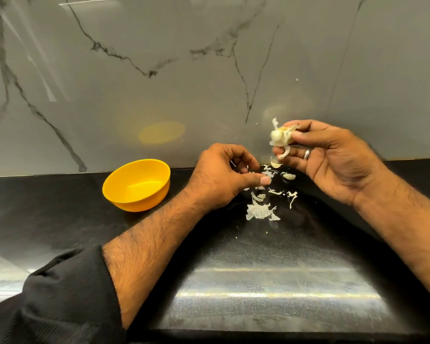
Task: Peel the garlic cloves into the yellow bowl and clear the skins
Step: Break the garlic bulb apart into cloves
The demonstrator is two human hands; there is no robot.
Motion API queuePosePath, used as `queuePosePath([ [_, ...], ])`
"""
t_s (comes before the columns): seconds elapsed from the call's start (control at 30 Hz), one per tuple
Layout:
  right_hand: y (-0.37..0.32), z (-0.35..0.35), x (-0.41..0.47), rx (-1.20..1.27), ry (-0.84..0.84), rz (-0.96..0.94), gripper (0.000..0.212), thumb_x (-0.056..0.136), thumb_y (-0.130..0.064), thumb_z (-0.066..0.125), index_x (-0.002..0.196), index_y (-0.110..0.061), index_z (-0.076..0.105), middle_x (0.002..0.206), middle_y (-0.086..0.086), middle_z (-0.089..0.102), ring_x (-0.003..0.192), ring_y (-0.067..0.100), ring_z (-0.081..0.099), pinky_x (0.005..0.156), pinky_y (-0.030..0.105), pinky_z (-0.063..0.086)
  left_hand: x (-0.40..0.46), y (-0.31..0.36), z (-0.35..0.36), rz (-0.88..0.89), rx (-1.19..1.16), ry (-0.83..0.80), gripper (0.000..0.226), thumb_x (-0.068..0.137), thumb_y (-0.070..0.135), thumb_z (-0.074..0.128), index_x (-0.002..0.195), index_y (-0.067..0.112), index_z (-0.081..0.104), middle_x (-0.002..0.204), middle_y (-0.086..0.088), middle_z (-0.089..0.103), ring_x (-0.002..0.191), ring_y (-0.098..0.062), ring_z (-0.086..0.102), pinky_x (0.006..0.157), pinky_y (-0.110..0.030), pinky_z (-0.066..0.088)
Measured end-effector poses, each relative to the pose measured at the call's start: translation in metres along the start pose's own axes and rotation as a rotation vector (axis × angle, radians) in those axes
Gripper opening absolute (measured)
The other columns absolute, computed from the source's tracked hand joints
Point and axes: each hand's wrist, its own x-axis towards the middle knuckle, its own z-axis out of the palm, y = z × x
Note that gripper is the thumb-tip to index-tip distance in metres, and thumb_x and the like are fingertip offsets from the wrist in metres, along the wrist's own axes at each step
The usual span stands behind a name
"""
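1. A pale, partly skinned garlic clove [279, 139] is pinched in the right hand [333, 157], raised above the black tabletop [209, 244].
2. The left hand [224, 175], fingers loosely curled and holding nothing visible, is nearer the empty yellow plastic bowl [137, 184], which lies leftward.

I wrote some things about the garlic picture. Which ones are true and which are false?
1. The right hand holds the garlic. True.
2. The yellow bowl is full of peeled cloves. False: it looks empty.
3. Garlic skins lie on the black counter. True.
4. The bowl sits to the right of both hands. False: it is to the left of the left hand.
5. The left hand grips a knife. False: no knife shows; its fingers are curled over the skins.
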Motion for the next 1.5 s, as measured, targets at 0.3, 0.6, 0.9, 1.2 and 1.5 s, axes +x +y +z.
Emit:
queuePosePath([
  [0.3,0.007,0.002,-0.004,-0.341,0.005,-0.052,0.027,0.074,-0.009,0.083,0.101,-0.004,0.079,0.103,0.014,0.080,0.092,0.027,0.078,0.073,0.030,0.064,-0.001,0.008,-0.004,0.069,-0.273,0.044,0.024,0.090,0.017,0.084,0.111,0.009,0.077,0.096,-0.007,0.082,0.084,-0.021,0.079,0.068,-0.030,0.064],
  [0.6,0.007,0.003,-0.005,-0.332,-0.012,-0.046,0.026,0.075,-0.005,0.079,0.100,0.001,0.078,0.099,0.020,0.079,0.088,0.027,0.078,0.070,0.029,0.064,-0.004,0.011,-0.003,0.053,-0.435,-0.001,0.031,0.080,0.005,0.090,0.106,-0.003,0.076,0.097,-0.014,0.081,0.089,-0.026,0.080,0.080,-0.034,0.065],
  [0.9,0.010,0.006,-0.005,-0.474,-0.034,-0.128,0.020,0.081,-0.010,0.081,0.098,0.000,0.079,0.089,0.019,0.079,0.072,0.025,0.076,0.060,0.026,0.062,-0.002,0.008,0.000,0.088,-0.388,0.065,0.031,0.078,0.002,0.092,0.105,0.004,0.079,0.099,-0.011,0.081,0.095,-0.027,0.079,0.086,-0.036,0.065],
  [1.2,0.014,0.009,-0.006,-0.441,-0.032,-0.168,0.025,0.085,-0.017,0.079,0.106,-0.003,0.079,0.098,0.018,0.079,0.086,0.033,0.075,0.079,0.038,0.065,-0.004,0.011,0.002,-0.051,-0.453,-0.011,0.019,0.101,0.015,0.072,0.114,0.000,0.072,0.097,-0.016,0.080,0.084,-0.031,0.080,0.066,-0.034,0.066],
  [1.5,0.012,0.010,-0.008,-0.501,0.039,-0.298,0.013,0.081,-0.020,0.080,0.090,-0.011,0.081,0.080,0.017,0.077,0.067,0.024,0.070,0.062,0.029,0.061,-0.009,0.014,0.002,0.012,-0.621,-0.095,0.023,0.095,0.003,0.074,0.116,-0.004,0.073,0.109,-0.024,0.078,0.092,-0.032,0.078,0.080,-0.037,0.066],
])
